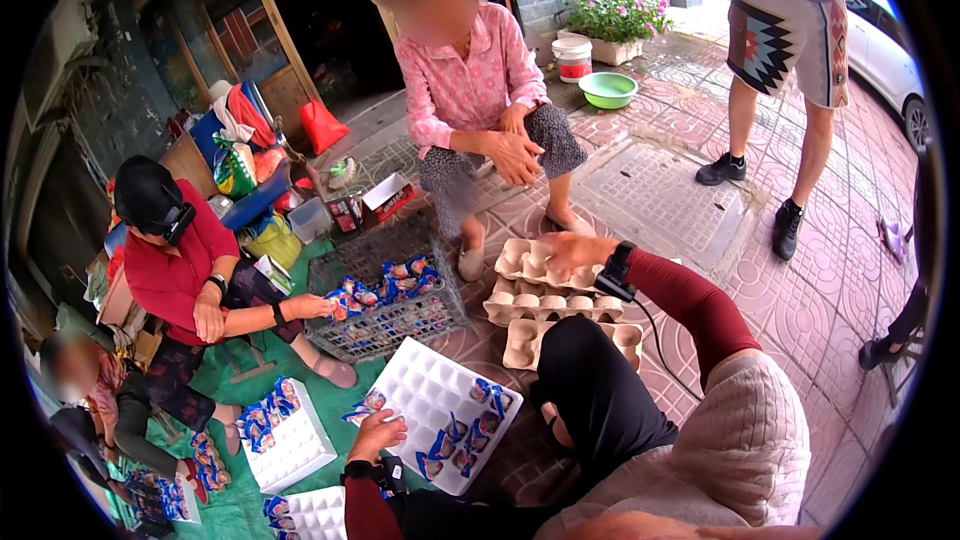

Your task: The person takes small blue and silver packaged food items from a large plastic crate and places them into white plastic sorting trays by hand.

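My left hand (376,436) is at the left edge of a white moulded tray (418,380), its fingers closed about a small wrapped egg (366,404) in clear and blue film; the fingertips are partly hidden. Several more blue-wrapped eggs lie in the tray's hollows, mostly along its right and near sides. Over to the right, my right hand (577,253) reaches across grey-brown cardboard egg trays (520,302), fingers spread on the farthest one. Nothing shows in that hand.
A dark plastic crate (395,328) holds more wrapped eggs; a person in red (185,260) reaches into it. Other white trays (300,455) lie on the green mat (225,505). A person in pink (470,80) sits opposite. Someone in patterned shorts (790,50) stands at right.
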Motion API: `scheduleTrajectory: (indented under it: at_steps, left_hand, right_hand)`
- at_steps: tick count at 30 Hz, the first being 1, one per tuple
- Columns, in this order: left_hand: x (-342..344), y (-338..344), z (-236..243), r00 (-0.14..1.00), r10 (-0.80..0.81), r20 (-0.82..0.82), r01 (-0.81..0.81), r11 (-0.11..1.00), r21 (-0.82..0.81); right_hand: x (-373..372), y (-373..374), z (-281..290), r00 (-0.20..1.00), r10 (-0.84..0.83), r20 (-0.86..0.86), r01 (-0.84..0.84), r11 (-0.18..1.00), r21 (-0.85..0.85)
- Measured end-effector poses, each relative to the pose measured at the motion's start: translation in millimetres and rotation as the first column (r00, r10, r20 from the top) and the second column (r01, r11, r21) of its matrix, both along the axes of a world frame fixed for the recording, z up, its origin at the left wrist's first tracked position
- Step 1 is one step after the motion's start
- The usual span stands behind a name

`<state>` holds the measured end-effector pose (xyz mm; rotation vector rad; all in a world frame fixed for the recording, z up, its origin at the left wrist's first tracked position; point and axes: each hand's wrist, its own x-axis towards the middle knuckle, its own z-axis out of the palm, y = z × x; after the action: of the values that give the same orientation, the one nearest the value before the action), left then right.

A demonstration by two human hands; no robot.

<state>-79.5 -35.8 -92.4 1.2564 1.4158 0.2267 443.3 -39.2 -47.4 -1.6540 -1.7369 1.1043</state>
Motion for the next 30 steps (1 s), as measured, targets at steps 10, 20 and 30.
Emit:
scheduleTrajectory:
  at_steps: [10,20,30]
  left_hand:
    - [-8,-4,0,0.999,0.038,0.002,-0.037,0.998,-0.056]
    - [11,14,-8,0.995,0.095,-0.004,-0.095,0.995,-0.018]
    - [48,101,127,0.904,0.295,0.309,-0.399,0.840,0.368]
  right_hand:
    - [201,-76,128,0.406,-0.828,-0.386,0.903,0.299,0.309]
    - [158,-88,28,0.722,-0.679,-0.135,0.689,0.724,0.044]
    - [-59,26,2,0.953,0.080,0.292,-0.143,0.969,0.200]
